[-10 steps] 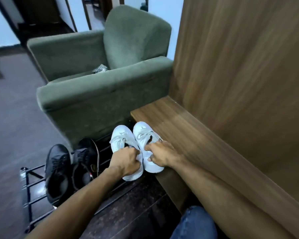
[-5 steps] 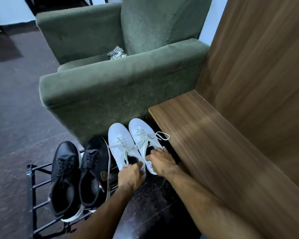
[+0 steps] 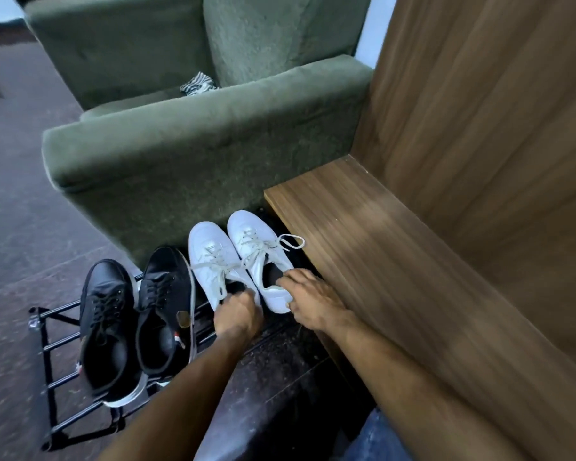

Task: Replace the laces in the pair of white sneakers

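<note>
While hands grip heels, white sneakers (image 3: 233, 257) toes pointing away

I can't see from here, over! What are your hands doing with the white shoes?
Left hand grips left white sneaker at heel. Right hand grips right white sneaker at heel. Old laces not yet out. Black shoes alongside, wooden bench close right.
</note>
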{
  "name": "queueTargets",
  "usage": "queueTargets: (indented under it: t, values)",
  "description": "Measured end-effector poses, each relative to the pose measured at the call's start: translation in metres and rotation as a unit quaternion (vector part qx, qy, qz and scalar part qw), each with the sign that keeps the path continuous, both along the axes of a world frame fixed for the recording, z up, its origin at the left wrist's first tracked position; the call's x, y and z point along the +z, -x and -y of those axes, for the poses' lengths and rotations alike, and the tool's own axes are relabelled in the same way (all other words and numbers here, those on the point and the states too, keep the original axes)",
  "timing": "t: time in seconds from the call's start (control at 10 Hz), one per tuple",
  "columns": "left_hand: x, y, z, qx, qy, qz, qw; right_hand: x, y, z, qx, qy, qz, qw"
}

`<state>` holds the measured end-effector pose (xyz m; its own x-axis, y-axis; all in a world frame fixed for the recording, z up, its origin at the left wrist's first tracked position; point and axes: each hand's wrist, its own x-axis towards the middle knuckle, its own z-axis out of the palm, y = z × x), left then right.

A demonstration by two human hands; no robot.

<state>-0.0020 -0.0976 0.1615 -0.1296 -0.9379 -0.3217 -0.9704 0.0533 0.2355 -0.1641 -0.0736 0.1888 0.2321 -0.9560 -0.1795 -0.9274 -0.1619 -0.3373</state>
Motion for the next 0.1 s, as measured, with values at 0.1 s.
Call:
queueTargets:
  t: [0.1]
  values:
    - [0.0200,0.0151,-0.0198,0.069,0.080,-0.037,0.994,0.0154,0.0355,-0.0250,-0.064,0.016,0.018,0.998]
